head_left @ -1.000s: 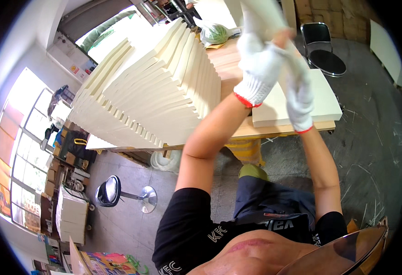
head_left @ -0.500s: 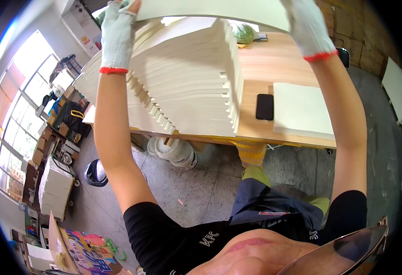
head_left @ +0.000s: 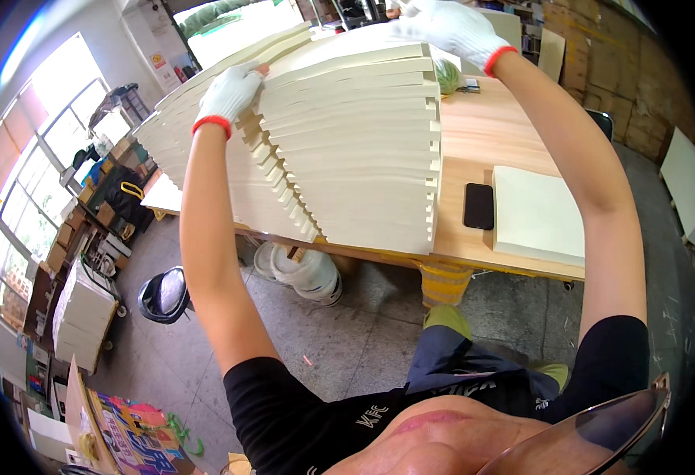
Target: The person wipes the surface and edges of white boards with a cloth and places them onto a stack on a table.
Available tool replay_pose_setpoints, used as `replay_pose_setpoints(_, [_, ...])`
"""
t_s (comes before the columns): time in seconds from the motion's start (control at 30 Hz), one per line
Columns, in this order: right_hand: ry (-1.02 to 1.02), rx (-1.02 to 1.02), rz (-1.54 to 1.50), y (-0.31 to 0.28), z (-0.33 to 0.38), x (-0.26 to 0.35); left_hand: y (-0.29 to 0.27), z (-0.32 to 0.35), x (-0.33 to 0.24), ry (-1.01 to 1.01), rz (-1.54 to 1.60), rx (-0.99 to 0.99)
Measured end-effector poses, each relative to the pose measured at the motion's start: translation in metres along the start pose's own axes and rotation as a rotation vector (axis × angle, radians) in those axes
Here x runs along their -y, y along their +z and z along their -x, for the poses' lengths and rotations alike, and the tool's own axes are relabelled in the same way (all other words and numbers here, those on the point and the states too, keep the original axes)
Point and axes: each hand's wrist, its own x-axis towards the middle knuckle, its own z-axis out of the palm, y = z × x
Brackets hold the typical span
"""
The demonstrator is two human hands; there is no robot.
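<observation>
The right forearm (head_left: 605, 186) hides the right end of a low pile of white boards (head_left: 533, 210), to the right of the tall stack of pale boards (head_left: 355, 158) on the wooden table (head_left: 490, 119). A black phone (head_left: 479, 206) lies between them, just beside the low pile. Below the tall stack, a white bucket (head_left: 309, 271) stands partly under the table. A second stack (head_left: 171, 131), to the tall stack's left, is partly covered by the left arm.

The left hand (head_left: 230, 93), in a white glove, is at the tall stack's upper left corner, thumb towards the top; its other fingers are hidden, so I cannot tell whether it grips. The top board (head_left: 347, 49) appears to rest on the tall stack, just right of that hand; half a second ago both hands held a board raised above it. The gloved right hand (head_left: 452, 30) bends over the tall stack's far right, its hold also unclear. Beyond the right edge, a watermelon (head_left: 447, 77) is half hidden.
</observation>
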Motion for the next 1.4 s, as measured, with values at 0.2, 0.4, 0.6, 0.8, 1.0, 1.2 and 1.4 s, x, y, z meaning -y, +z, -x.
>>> replay_pose_setpoints(0.2, [-0.383,-0.061,0.167,-0.03,0.043,0.028,0.01,0.017,0.013,0.229,0.436,-0.038])
replay_pose_setpoints(0.4, [-0.285,-0.074,-0.085,0.006,0.034,-0.004,0.01,0.014,0.02,0.105,0.407,0.035])
replay_pose_setpoints(0.6, [-0.275,0.01,-0.173,0.003,0.04,0.0,0.016,0.012,0.026,0.163,0.517,-0.017])
replay_pose_setpoints(0.8, [-0.391,-0.091,-0.279,-0.006,0.048,0.007,0.011,0.007,0.029,0.132,0.409,0.034])
replay_pose_setpoints(1.0, [-0.47,-0.166,-0.169,0.0,0.041,-0.001,0.014,0.014,0.022,0.157,0.358,-0.072])
replay_pose_setpoints(1.2, [-0.48,-0.236,-0.137,0.007,0.038,-0.007,0.02,0.017,0.027,0.209,0.35,-0.139])
replay_pose_setpoints(1.4, [-0.494,-0.269,-0.13,0.007,0.04,-0.004,0.024,0.014,0.028,0.217,0.35,-0.178])
